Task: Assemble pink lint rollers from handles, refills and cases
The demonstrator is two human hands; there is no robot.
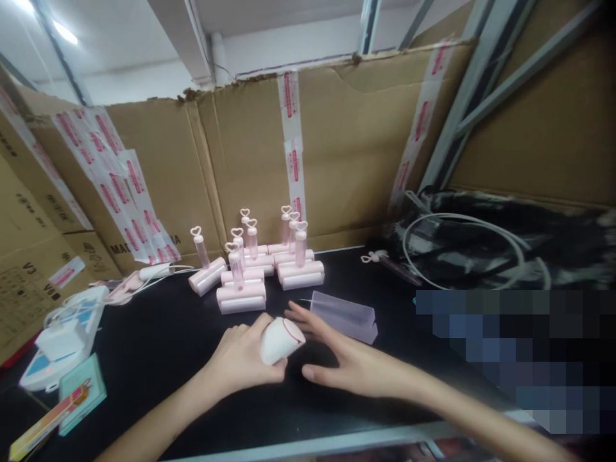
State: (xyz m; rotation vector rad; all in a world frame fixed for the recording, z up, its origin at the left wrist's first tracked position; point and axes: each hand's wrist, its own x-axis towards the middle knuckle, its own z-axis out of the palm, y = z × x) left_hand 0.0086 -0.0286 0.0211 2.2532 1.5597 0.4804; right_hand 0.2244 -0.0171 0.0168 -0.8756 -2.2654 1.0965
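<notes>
Clasping a white, pink-edged cylinder (279,343) above the black tabletop (149,366), the left hand (243,353) faces the right hand (339,359), whose fingers and thumb spread apart beside a translucent pale-purple plastic cover (344,316), near pink heart-handled rollers (240,298).

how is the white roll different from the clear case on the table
The white roll looks opaque, while the clear case is see-through with a faint lilac tint. The roll is rounded; the case is angular. The roll is in the grip of the left hand, whereas the case lies on the black table, partly behind the right hand. Both are pale.
</notes>
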